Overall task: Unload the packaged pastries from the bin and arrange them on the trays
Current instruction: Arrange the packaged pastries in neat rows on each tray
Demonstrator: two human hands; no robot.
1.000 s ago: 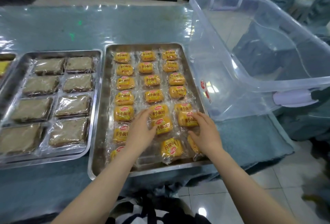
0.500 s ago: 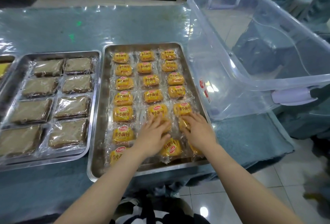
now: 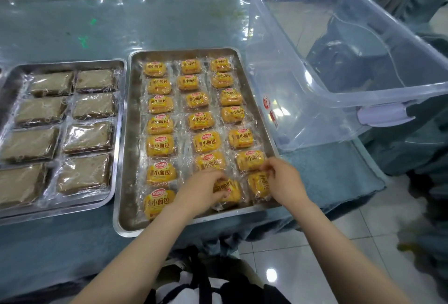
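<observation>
Two steel trays sit side by side before us on a table (image 3: 169, 27) draped in teal cloth under a glossy clear plastic sheet. On the right tray (image 3: 132, 134), shallow and dull silver with rounded corners, small yellow buns (image 3: 160, 145) in crinkly clear wrappers lie in three columns running away from us, each wrapper printed with a red logo and dark characters. On the left tray (image 3: 121, 90), flat brown rectangular cakes (image 3: 88, 137) in shiny clear film lie in two columns, edges touching.

Our left hand (image 3: 202, 191) is over the near end of the middle column, fingers curled down onto the bun in the last row (image 3: 230, 193), which lies turned out of line with its neighbours; the fingertips grip its wrapper. Our right hand (image 3: 283, 180) is at the near right corner of the tray, thumb and fingers bent and pinching the wrapper at the seam between two buns, the upper one (image 3: 249, 159) lying flat and the lower one (image 3: 259, 186) turned sideways (which of the two is actually pinched we cannot tell).

Right of the bun tray, just beside its rim, stands a big bin (image 3: 339, 90) of clear, faintly blue plastic, with thick rolled edges and a pale lilac latch (image 3: 385, 115); it overhangs the table's right end. We see no pastries inside it.
</observation>
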